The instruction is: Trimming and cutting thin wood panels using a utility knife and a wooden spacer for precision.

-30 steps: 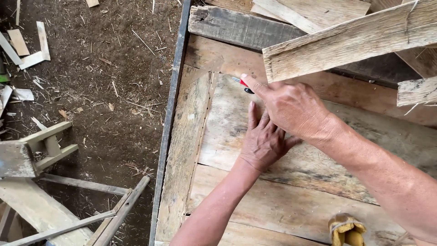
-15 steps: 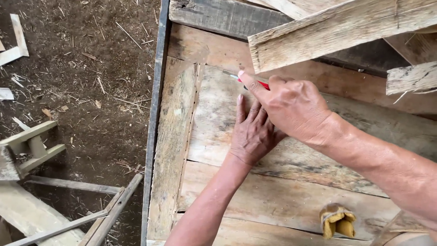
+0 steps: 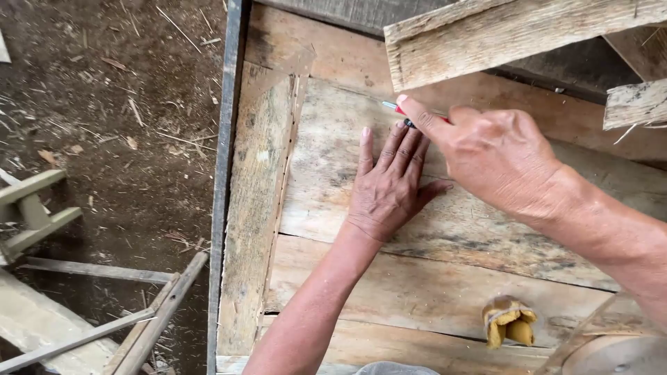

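Mid-frame, the left hand (image 3: 387,187) lies flat, fingers spread, on the pale board (image 3: 326,187) on the table (image 3: 417,292), while the right hand (image 3: 497,156) has its fingers clamped on a red pencil (image 3: 397,109); best keep the board pinned and the mark light.

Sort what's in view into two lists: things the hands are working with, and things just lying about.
In use:
- left hand, flat on the plank
- right hand, with a red pencil in its grip, tip at the plank

Lying about:
- yellow lump on the bench
- loose board overhead
- wood scraps on the dirt
- small stool
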